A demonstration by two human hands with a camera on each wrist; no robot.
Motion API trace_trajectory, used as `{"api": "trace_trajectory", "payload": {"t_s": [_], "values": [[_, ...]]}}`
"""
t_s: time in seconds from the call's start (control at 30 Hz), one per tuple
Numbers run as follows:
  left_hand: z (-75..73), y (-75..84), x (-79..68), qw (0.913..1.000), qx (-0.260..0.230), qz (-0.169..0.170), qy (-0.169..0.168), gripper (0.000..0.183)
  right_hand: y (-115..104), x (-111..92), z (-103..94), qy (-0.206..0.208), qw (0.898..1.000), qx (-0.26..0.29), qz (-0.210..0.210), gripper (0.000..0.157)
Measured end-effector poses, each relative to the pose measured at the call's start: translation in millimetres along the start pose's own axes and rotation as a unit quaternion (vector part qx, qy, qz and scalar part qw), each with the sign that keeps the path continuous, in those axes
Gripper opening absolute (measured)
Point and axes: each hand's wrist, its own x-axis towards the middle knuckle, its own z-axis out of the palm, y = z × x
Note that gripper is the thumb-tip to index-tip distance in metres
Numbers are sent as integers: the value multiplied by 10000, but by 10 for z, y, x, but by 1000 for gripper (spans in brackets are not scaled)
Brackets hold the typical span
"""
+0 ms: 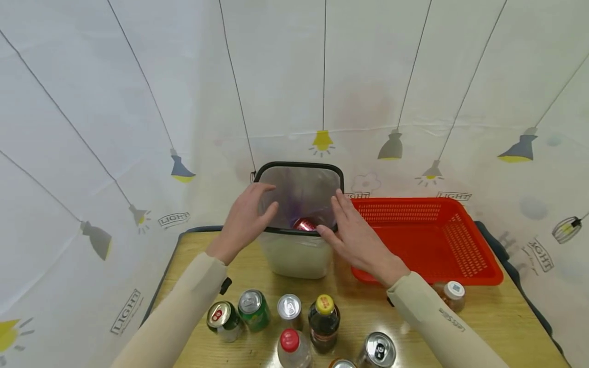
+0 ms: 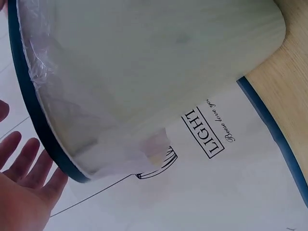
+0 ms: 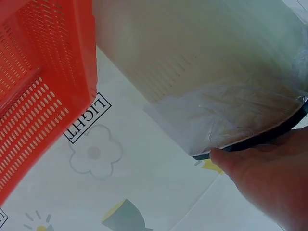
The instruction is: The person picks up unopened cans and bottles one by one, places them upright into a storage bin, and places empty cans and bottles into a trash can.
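Note:
A pale waste bin [image 1: 294, 255] with a dark rim and a thin plastic liner stands upright on the table. Inside it lies a red can [image 1: 304, 224], partly hidden by the rim. My left hand [image 1: 246, 217] is at the bin's left edge, thumb and fingers apart, holding nothing. In the left wrist view, its fingers [image 2: 36, 163] are loosely spread beside the dark rim [image 2: 41, 113]. On the opposite side, my right hand [image 1: 356, 235] lies over the right edge with fingers fairly straight. The right wrist view shows that hand [image 3: 269, 171] against the rim.
A red plastic basket [image 1: 414, 235] sits right of the bin. Nearer are green cans [image 1: 254, 309], a silver-topped can [image 1: 290, 309], a dark bottle with yellow cap [image 1: 324, 322], a red-capped bottle [image 1: 293, 350], another can [image 1: 378, 350] and a white-capped jar [image 1: 454, 294].

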Motion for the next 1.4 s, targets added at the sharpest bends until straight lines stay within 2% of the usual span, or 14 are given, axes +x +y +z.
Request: {"api": "trace_trajectory", "payload": {"t_s": [0.17, 0.37, 0.73, 0.87, 1.03, 1.4], "values": [[-26, -35, -184, 9990, -63, 238, 371, 40, 16, -97, -119, 152, 9997, 166, 29, 88], [-65, -73, -451, 9977, -291, 113, 595, 45, 47, -278, -249, 375, 9992, 116, 29, 85], [-54, -154, -873, 9937, -312, 55, 1075, 46, 214, -850, -435, 730, 9966, 189, 333, 77], [-26, -189, -1006, 9929, -338, 1, 1140, 46, 304, -1058, -474, 907, 9948, 162, 442, 76], [12, -228, -1160, 9928, -347, -242, 1123, 47, 421, -1300, -495, 1025, 9921, 232, 687, 75], [113, -285, -1442, 9901, -436, -633, 1172, 43, 863, -1647, -444, 1258, 9810, 657, 1321, 80]]}}
